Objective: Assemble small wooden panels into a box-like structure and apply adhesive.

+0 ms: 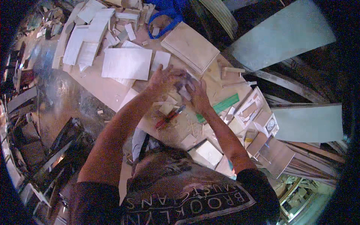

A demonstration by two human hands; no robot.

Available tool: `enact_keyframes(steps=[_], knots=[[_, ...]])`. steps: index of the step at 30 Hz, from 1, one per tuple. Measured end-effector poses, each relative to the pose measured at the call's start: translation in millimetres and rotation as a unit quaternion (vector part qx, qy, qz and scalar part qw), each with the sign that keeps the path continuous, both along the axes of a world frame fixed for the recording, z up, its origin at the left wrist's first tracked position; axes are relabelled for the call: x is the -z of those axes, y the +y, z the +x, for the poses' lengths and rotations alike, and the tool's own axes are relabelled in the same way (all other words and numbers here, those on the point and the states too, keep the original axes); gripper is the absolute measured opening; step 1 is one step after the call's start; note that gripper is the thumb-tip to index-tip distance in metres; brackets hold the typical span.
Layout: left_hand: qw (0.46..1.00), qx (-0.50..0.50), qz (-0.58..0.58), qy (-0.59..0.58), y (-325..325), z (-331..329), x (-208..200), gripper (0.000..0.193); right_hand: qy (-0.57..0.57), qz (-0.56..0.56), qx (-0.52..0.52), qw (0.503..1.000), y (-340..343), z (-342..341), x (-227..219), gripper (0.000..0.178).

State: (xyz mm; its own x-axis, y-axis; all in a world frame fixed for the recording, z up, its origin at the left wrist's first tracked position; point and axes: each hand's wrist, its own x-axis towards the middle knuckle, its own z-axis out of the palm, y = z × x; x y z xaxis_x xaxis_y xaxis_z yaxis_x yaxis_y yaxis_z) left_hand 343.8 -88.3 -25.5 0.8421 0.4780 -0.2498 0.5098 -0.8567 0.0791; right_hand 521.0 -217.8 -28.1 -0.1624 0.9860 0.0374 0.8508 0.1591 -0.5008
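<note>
A: From the head view, where are the hands?
B: Take the tan panel (191, 47) as your mark. Both hands are just on the person's side of it, over the workbench (99, 84).
A: And the fingers?
B: On the right hand (198, 95) they are curled, pinching a small pale piece (183, 93) with the thumb on top. On the left hand (165, 78) they look loosely spread, though blurred; I can't tell whether the tips touch the piece.
A: So the piece is where?
B: Between the hands, near the panel's closest corner.
A: What lies about?
B: A white sheet (127, 63) left of the panel, and blue material (172, 7) beside its far corner. Nearer the person than the panel are a red-handled tool (164, 122), slightly to its left, and a green strip (227, 102), to its right.
</note>
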Motion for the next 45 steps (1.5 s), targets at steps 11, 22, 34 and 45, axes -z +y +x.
enact_keyframes(steps=[11,22,34,45], knots=[[1.000,0.023,-0.007,0.013,-2.4,-5.8,-1.0,0.067,-0.086,0.019,-0.042,0.995,-4.8,2.2,16.4,0.064],[0.995,-0.003,-0.020,-0.101,-3.6,-2.2,-2.8,0.053,-0.050,-0.045,0.002,0.998,4.5,3.4,19.6,0.054],[0.997,-0.008,0.022,-0.077,-1.7,-2.1,6.0,0.058,-0.110,0.072,-0.030,0.991,-8.4,2.6,10.1,0.057],[0.996,0.022,0.018,-0.088,-3.9,-3.8,-26.7,0.055,-0.093,0.023,-0.009,0.995,0.6,0.3,5.2,0.054]])
